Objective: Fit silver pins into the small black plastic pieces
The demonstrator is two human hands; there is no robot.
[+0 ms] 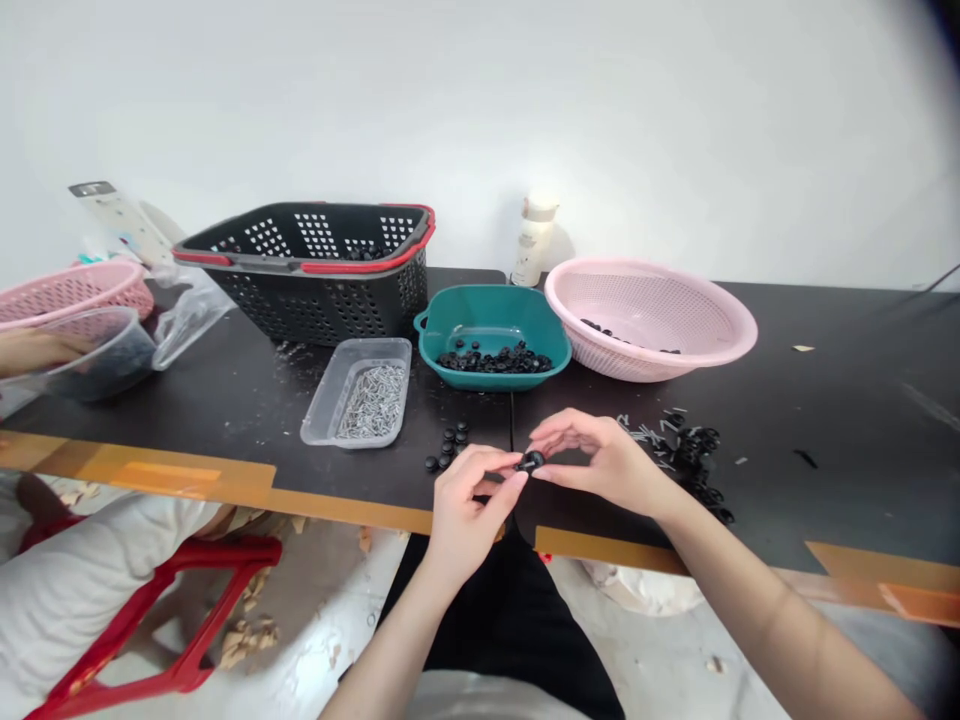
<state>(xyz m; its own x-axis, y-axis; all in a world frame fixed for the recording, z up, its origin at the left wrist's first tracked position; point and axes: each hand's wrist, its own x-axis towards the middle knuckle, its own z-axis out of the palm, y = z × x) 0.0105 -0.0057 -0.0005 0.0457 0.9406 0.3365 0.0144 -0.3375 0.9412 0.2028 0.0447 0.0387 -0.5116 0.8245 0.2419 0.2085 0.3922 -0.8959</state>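
Above the table's front edge my left hand (474, 495) and my right hand (592, 460) meet at a small black wheel-like part (532, 461). My right thumb and forefinger close around it from the right. From the left, my left thumb and forefinger pinch at its side, where a bit of bright metal shows; the exact grip is partly hidden. Several small black round caps (448, 448) lie by my left hand. Beside my right wrist are a pile of black wheel-like parts (697, 455) and some loose metal pins (643, 434).
A clear tub of metal pins (319, 425), a teal basin (491, 300) with black parts, a pink colander (652, 350) and a black basket (315, 300) stand behind. A white bottle (534, 240) is near the wall. At left, another person's hand (37, 352) reaches into a clear container (105, 350).
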